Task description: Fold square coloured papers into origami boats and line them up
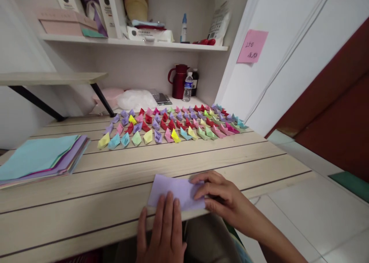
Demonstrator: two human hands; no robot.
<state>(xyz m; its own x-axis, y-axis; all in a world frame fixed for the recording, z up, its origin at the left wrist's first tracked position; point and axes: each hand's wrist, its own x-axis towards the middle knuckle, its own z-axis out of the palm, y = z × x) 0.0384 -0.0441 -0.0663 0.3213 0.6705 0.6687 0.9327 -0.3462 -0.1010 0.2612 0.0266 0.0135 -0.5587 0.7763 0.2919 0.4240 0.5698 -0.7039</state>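
Observation:
A folded sheet of light purple paper [184, 197] lies at the table's front edge, its long side facing me. My left hand [163, 232] rests on its lower left part, fingers stretched out flat. At the paper's right end is my right hand [219, 195], with bent fingers on top and the thumb at the near right corner, gripping that end. Behind them stand rows of small folded paper boats [173, 124] in many colours. To the left sits a stack of coloured paper sheets [43, 155], light blue on top.
A small raised shelf with black legs [102, 99] stands at the back left. Beneath the wall shelf [138, 42] are a dark red jug [180, 82], a water bottle [188, 88] and a white plastic bag [137, 100]. A pink note [253, 46] is stuck on the right wall.

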